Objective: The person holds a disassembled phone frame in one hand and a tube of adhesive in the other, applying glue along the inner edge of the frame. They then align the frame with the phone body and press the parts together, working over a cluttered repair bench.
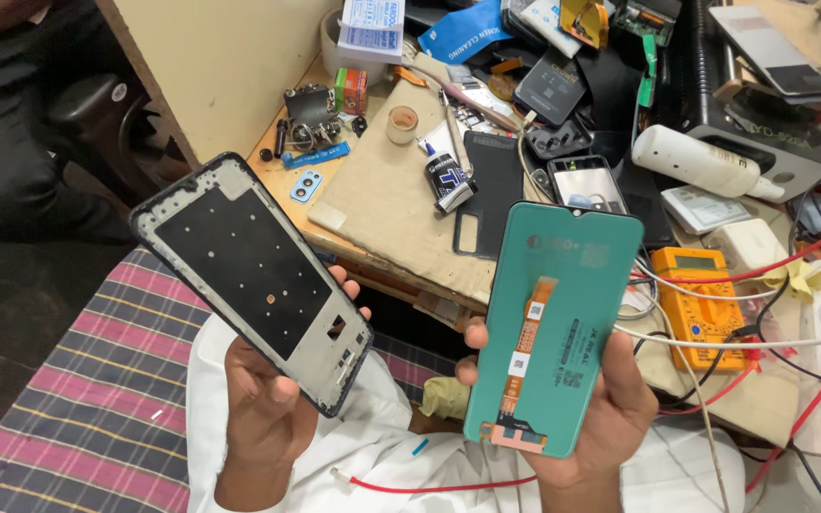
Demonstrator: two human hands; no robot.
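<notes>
The left hand [263,404] gripped a phone frame [252,277] by its lower end, fingers curled round the right edge. The frame was a dark, thin-rimmed tray with a black inner plate dotted with small holes, a notch at the top and cut-outs near the bottom; it was tilted, its top leaning left, raised in the air over a plaid cloth [97,389] and a white garment [382,456].

The right hand [601,413] clasped a phone screen panel [555,328] from below, thumb on the left edge, palm under the bottom. The panel showed its teal back, with an orange flex ribbon [525,356] running down the middle to a connector strip at the lower end, and small printed labels. It stood nearly upright, just beside the frame but apart from it, in front of the counter [391,209].

Behind the two parts the counter was crowded: a small black glue tube [448,180], a black back cover [488,190], another phone with a bright screen [589,185], a white bottle [700,161] lying on its side, an orange multimeter [700,304], a roll of tape [402,123], and red and white cables [772,275] crossing the right side. A red wire [439,488] lay across the white garment below the hands.
</notes>
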